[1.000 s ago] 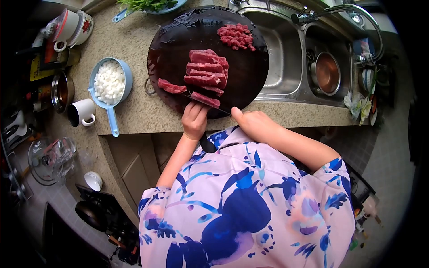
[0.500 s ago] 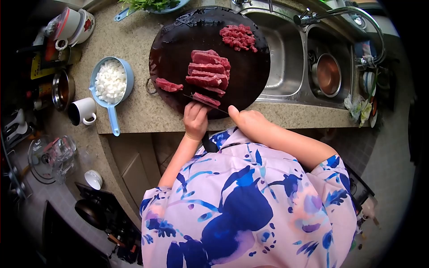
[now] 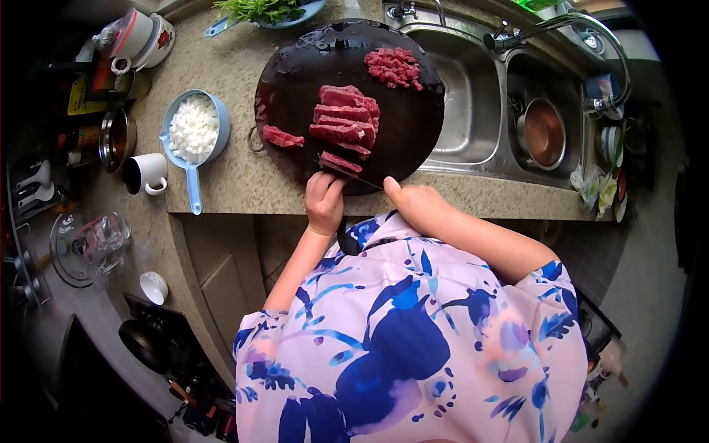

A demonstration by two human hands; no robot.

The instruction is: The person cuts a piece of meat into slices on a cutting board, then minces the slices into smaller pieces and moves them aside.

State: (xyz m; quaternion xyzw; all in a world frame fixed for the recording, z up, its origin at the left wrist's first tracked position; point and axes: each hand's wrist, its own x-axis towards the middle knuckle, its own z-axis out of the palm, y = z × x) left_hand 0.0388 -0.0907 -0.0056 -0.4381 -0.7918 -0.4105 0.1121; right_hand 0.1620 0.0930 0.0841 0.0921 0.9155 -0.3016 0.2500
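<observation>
1. Both hands, in the head view, are at the near edge of a round, dark, glossy chopping board [image 3: 413,136]: the right hand [image 3: 415,201] is clenched round a thin, straight-bladed knife [image 3: 369,182], its handle hidden in the grip.
2. Left hand [image 3: 324,204]: fingers bent together, tips at the near side of the blade — I cannot tell whether they pinch meat underneath.
3. One narrow, red strip of raw meat [image 3: 341,162] lies along the blade's far side, just beyond the left fingertips and left of the right thumb.
4. Farther off, mid-board, stands a stack of thick, deep-red raw slices [image 3: 346,118], pale-edged and overlapping — apart from both hands.
5. A short, red, lone meat piece [image 3: 283,136] lies left of the stack; a loose heap of small, red meat cubes [image 3: 394,69] sits at the far right, well away from both hands.
</observation>
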